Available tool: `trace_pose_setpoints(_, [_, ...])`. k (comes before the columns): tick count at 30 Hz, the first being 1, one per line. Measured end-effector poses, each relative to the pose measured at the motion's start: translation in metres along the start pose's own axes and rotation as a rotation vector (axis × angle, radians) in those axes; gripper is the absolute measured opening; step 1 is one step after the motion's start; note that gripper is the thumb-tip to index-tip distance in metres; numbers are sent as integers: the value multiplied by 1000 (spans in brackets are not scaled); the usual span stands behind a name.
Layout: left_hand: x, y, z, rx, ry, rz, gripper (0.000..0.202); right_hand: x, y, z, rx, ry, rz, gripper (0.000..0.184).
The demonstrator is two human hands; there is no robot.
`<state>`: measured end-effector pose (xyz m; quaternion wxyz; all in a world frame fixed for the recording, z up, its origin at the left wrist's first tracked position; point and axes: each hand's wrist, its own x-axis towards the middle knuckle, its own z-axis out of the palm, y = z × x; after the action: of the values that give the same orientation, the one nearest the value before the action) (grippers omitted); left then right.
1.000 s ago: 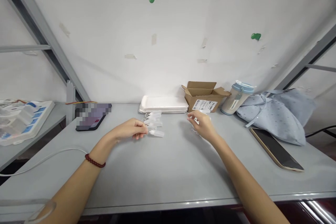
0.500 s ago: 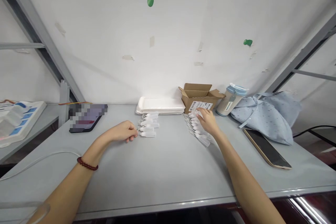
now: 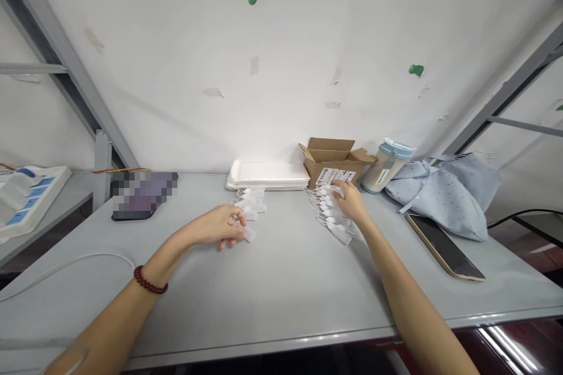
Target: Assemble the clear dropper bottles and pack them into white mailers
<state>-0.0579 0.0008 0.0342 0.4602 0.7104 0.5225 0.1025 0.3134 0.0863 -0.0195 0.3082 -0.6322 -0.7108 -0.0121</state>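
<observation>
My left hand (image 3: 224, 226) is closed, thumb and fingers pinching a small translucent white plastic tag (image 3: 249, 235) with its outer end showing. Just beyond it lies a short column of similar tags (image 3: 255, 202), each with a thin white cord loop at its left end. My right hand (image 3: 350, 200) rests over the upper part of a second, fuller column of looped tags (image 3: 338, 233), in front of the cardboard box. Its fingers are curled together at the tags, and what lies between the fingertips is hidden.
A stack of flat white trays (image 3: 268, 176) stands against the wall beside the open cardboard box (image 3: 334, 171). To the right are a blue-lidded cup (image 3: 387, 167), a light-blue cloth bag (image 3: 444, 196) and a phone (image 3: 446, 247). A partly blurred-out phone (image 3: 143, 196) and white cable (image 3: 88, 256) lie left.
My left hand has moved slightly right and nearer to me, drawing the nearest tag of the left column out and turning it. My right hand has barely moved.
</observation>
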Motion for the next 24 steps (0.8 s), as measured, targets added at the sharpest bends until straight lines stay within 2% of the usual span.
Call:
trace_pose_setpoints(3, [2,0,4,-4,7,13,27,-1,1,0,29,44,7,33])
trace_pose_setpoints(9, [10,-2,13,9,158,28,17,0,-4,-4,104,165,8,27])
trace_pose_setpoints(12, [13,-2,18,1,201,45,17,-1,-14,-12,163,234,25,26])
trace_pose_setpoints(16, [14,1,22,-16,263,39,20,-6,-36,-25,377,302,55,26])
trace_pose_setpoints(20, [14,7,27,-95,321,68,28,-17,-67,-30,654,188,100,31])
trace_pose_setpoints(24, [14,14,35,-205,332,152,33,-36,-101,-25,811,-60,64,30])
